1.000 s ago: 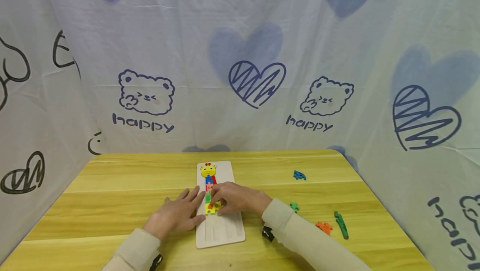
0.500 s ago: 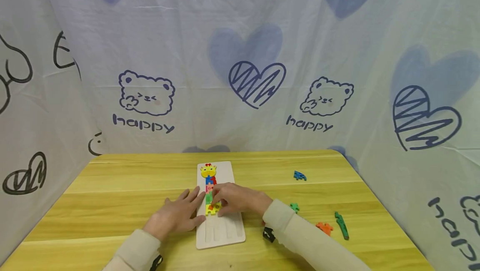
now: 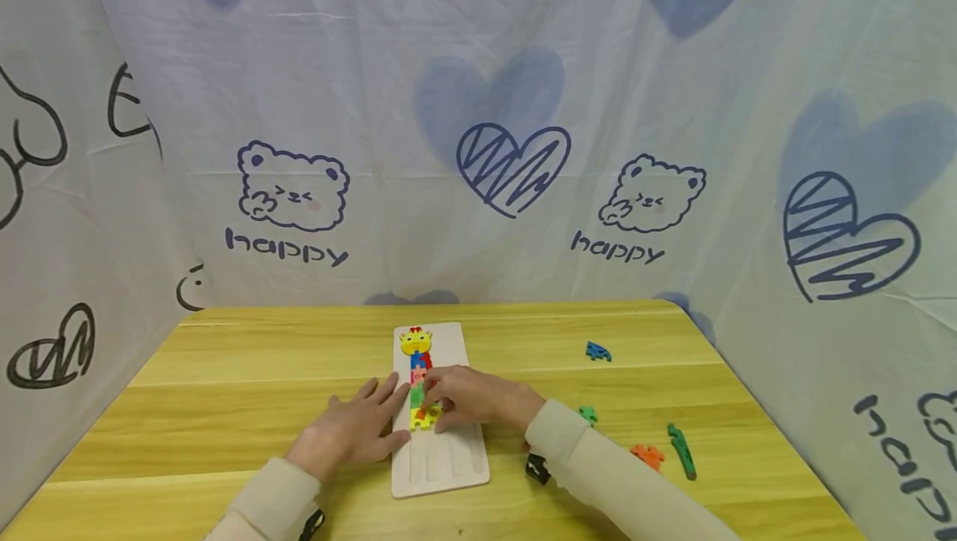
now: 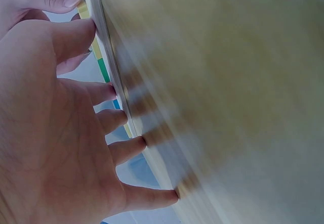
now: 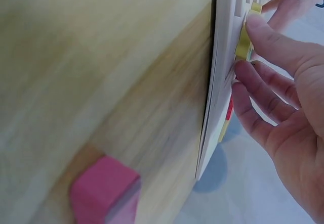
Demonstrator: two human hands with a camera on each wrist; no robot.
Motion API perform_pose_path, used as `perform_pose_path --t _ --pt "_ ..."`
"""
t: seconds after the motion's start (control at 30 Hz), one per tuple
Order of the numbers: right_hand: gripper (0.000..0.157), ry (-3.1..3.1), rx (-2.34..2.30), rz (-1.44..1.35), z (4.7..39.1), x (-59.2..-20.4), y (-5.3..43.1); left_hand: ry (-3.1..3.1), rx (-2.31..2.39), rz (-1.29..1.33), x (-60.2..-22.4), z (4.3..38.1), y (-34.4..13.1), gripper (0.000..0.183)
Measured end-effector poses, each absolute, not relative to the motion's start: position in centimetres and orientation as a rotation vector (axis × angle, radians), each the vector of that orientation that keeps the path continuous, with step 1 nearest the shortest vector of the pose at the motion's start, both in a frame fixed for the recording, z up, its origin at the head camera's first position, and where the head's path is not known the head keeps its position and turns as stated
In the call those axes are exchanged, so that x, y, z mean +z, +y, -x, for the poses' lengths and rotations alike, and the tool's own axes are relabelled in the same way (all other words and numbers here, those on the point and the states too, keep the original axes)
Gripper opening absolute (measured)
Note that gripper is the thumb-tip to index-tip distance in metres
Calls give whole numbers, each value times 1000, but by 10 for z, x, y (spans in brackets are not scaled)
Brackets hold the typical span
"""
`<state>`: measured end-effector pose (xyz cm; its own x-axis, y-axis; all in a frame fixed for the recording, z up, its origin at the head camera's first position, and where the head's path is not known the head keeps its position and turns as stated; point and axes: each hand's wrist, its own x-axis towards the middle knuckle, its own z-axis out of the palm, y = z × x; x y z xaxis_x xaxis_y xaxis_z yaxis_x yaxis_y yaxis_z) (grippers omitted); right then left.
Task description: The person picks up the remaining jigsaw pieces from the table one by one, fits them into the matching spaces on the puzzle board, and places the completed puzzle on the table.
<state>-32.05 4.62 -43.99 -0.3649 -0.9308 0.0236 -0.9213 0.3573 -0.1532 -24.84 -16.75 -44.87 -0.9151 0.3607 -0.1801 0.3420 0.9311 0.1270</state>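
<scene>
A white puzzle board [image 3: 441, 479] lies on the table with a giraffe puzzle partly set in it: a yellow head [image 3: 416, 342] at the far end, then blue, red, pink and green neck pieces. Below these sits a yellow puzzle piece [image 3: 421, 422] with orange and darker marks. My right hand [image 3: 474, 394] pinches this yellow piece [image 5: 244, 42] between thumb and fingers, its fingertips close to the board. With fingers spread, my left hand [image 3: 351, 433] rests along the board's left edge; its fingertips touch the edge and the table in the left wrist view.
Loose pieces lie right of the board: a blue one [image 3: 597, 351], a green one [image 3: 587, 415], an orange one [image 3: 647, 456] and a long dark green one [image 3: 681, 450]. A pinkish-red block [image 5: 104, 188] shows in the right wrist view. Printed cloth [image 3: 404, 225] hangs behind the table.
</scene>
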Motion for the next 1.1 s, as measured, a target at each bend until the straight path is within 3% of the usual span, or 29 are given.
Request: perform_pose_path --t 0.53,1.1 --pt "32 2707 -204 1622 324 -425 78 2906 138 -513 -449 248 -165 71" --pt "41 2929 -232 1494 347 -426 167 2901 149 -527 -450 248 -167 71"
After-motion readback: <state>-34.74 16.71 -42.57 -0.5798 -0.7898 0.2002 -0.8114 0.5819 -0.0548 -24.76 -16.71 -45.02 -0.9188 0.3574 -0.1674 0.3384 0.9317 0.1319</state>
